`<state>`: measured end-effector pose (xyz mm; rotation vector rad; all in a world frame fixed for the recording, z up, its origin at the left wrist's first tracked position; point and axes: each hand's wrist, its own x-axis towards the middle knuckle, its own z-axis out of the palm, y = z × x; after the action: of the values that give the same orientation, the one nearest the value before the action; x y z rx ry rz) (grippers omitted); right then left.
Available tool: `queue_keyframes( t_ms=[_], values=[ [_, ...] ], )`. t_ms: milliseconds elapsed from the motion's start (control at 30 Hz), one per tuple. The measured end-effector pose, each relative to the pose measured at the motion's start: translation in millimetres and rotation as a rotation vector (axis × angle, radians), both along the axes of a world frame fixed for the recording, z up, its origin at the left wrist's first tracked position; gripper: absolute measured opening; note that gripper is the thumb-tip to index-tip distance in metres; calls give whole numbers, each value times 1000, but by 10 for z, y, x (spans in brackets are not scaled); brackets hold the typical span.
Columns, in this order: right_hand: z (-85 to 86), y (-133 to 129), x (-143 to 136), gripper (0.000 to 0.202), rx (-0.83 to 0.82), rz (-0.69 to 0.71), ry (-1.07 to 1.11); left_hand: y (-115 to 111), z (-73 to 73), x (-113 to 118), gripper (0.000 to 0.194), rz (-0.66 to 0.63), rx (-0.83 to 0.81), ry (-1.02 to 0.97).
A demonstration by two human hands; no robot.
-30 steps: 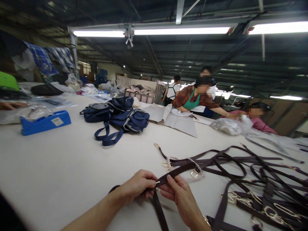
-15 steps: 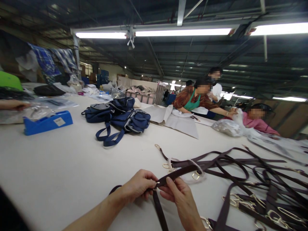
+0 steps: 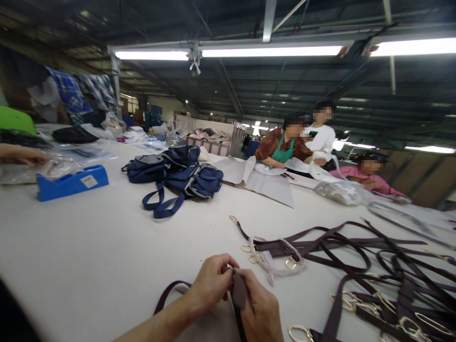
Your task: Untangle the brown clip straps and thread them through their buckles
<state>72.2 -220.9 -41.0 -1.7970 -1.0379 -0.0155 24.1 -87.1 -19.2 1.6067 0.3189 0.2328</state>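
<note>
Counter [image 3: 92, 251] lies bare between left hand [image 3: 213, 281], dispenser [image 3: 71, 184] and bags [image 3: 194, 180]; one strap [image 3: 166, 292] loops close by that hand; right of the right hand [image 3: 261, 304], tangled straps [image 3: 335, 302] bar low passage.

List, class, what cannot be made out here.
In the head view:
Held strap: pinched part hidden by the left hand and right hand.
Strap pile: cut off by the frame's right edge.
Label on blue dispenser: print too small.
Co-worker's arm: cut off by the left edge.
</note>
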Motion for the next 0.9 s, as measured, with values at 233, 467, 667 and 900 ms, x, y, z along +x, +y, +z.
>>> queue_keyframes(
  t_ms=[233,467,667,900],
  values=[
    [194,-28,177,54,199,-137,500,134,119,-9,29,-155,-291,-73],
    [185,12,161,60,17,420,1101,302,289,-132,39,-152,-482,-61],
    [256,-167,352,54,-100,361,905,395,249,-183,49,-287,-218,-52],
    [203,-68,142,64,0,5,342,203,211,-185,31,-451,225,-80]
  ],
)
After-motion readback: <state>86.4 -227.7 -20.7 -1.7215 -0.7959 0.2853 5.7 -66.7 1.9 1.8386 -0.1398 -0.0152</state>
